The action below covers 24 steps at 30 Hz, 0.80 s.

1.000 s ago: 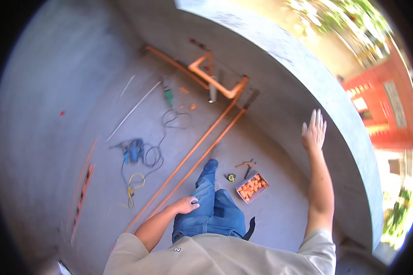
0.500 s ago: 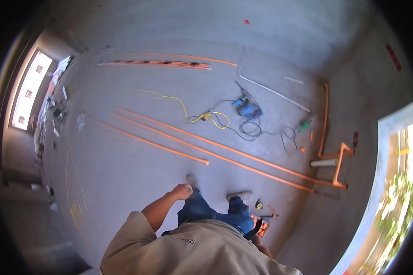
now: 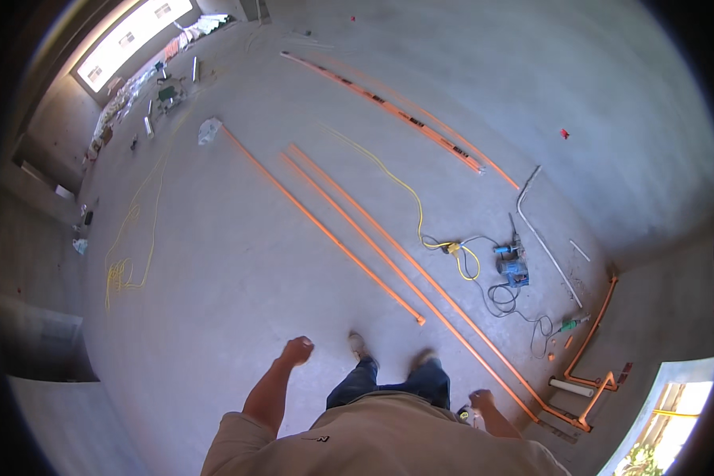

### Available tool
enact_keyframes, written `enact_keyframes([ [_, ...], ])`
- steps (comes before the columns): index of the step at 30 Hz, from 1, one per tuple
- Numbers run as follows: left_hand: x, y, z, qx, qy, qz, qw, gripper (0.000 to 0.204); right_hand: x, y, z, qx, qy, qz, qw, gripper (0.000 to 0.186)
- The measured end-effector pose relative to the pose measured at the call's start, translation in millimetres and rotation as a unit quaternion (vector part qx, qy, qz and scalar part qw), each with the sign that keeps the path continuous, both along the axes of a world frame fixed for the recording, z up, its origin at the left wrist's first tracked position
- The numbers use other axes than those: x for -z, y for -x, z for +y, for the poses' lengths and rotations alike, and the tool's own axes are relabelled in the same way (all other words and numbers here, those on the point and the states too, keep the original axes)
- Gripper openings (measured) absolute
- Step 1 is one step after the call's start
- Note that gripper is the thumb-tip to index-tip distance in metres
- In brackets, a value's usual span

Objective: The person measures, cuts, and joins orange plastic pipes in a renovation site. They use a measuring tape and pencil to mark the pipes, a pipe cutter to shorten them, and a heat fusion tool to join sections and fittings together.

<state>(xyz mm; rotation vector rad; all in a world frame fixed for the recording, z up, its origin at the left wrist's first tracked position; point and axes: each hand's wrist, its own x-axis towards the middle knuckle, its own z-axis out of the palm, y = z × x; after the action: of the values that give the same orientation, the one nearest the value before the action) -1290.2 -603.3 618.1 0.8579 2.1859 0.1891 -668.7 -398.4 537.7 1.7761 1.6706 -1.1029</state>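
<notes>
My left hand hangs out beside my left leg with its fingers curled in, and I see nothing in it. On the other side, my right hand is low by my right leg, small and slightly blurred, so its finger position is unclear. Close to it in the picture, a small round yellow-and-black thing, perhaps a tape measure, is partly covered by my shirt. Ahead of my feet, an orange pipe ending in a fitting lies on the floor. Two longer orange pipes run alongside it toward the right.
A blue power tool with looped cord lies ahead right, near a yellow extension cord and a green tool. Bent orange pipework meets the right wall. Bundled orange pipes lie farther off. Yellow string lies left; debris lines the far left.
My view has swung left, so floor items appear shifted and turned. My right arm now shows out from my side. My left hand stays curled, farther from my leg.
</notes>
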Motion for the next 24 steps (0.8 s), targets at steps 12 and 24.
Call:
enact_keyframes([
  [12,-24.2,65.5,19.7,-0.065,0.063,-0.069,0.994,0.038,-27.7,187.2,175.3,-0.281,-0.061,0.061,0.956,0.029],
  [24,-29.6,177.8,283.3,0.165,-0.033,-0.047,0.985,0.035,-49.1,293.3,247.6,-0.017,-0.12,0.184,0.975,0.028],
])
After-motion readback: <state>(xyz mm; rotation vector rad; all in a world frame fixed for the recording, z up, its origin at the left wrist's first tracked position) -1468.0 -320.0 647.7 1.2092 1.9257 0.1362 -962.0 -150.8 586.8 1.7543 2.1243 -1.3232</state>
